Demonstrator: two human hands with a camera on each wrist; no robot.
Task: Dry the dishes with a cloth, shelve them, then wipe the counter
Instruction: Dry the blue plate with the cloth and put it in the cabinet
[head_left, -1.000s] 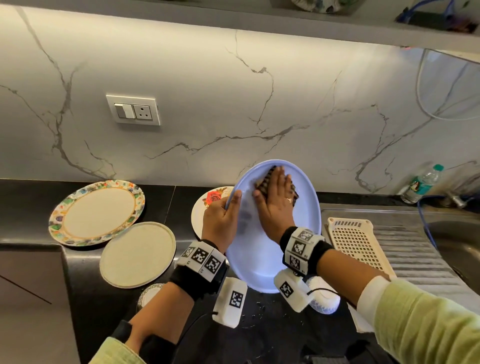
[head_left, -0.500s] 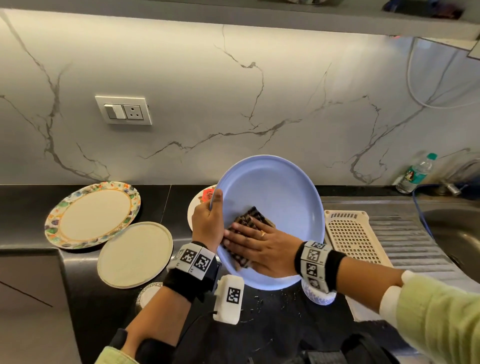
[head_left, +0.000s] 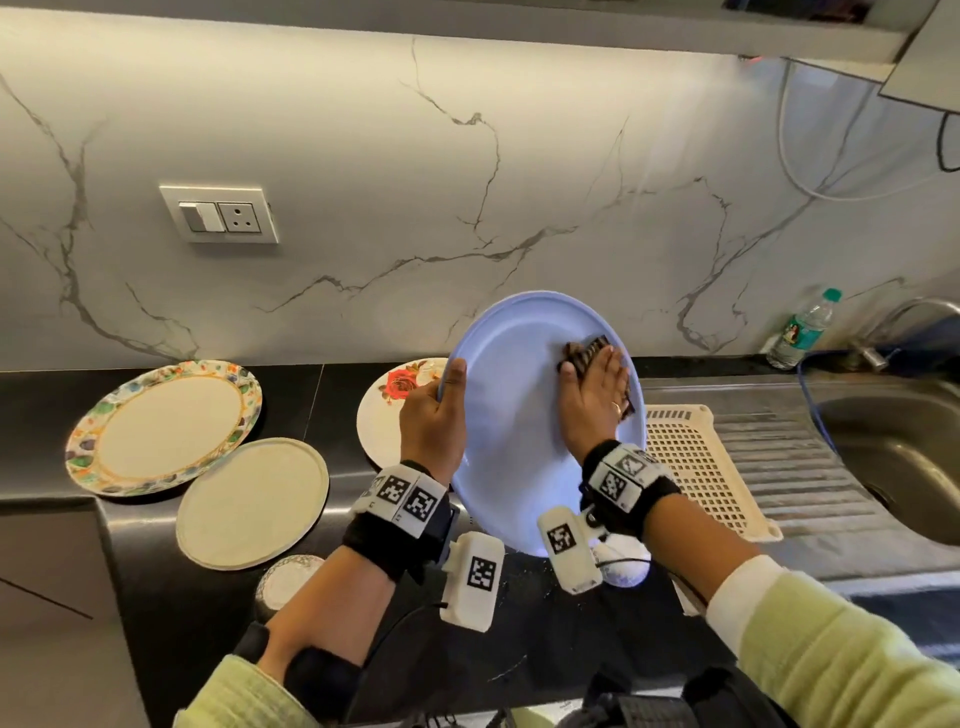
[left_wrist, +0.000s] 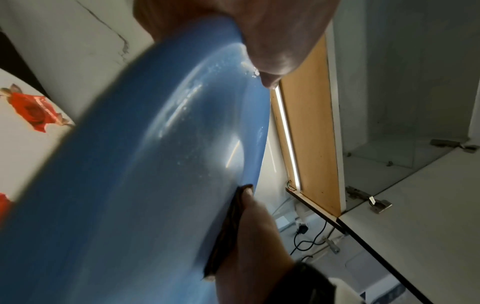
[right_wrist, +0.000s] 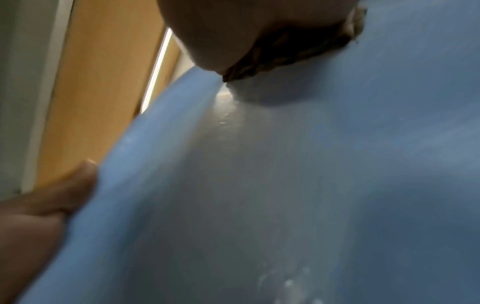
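A large pale blue plate (head_left: 511, 415) is held tilted above the black counter (head_left: 156, 571). My left hand (head_left: 434, 415) grips its left rim, thumb over the edge. My right hand (head_left: 597, 395) lies flat on the plate's upper right face and presses a dark striped cloth (head_left: 587, 351) against it. In the left wrist view the blue plate (left_wrist: 130, 185) fills the frame, with the cloth (left_wrist: 226, 236) under the other hand. In the right wrist view the cloth (right_wrist: 285, 55) sits under my palm on the wet blue plate (right_wrist: 285, 185).
On the counter lie a flower-rimmed plate (head_left: 161, 426), a plain cream plate (head_left: 252, 501), a rose-print plate (head_left: 395, 410) and a small bowl (head_left: 285, 579). A cream perforated tray (head_left: 696, 462) sits on the steel drainboard (head_left: 810, 467); the sink (head_left: 904, 452), a tap and a water bottle (head_left: 802, 330) are at the right.
My right hand has slid the cloth from the plate's lower left up to its upper right. The left hand keeps the same grip on the rim.
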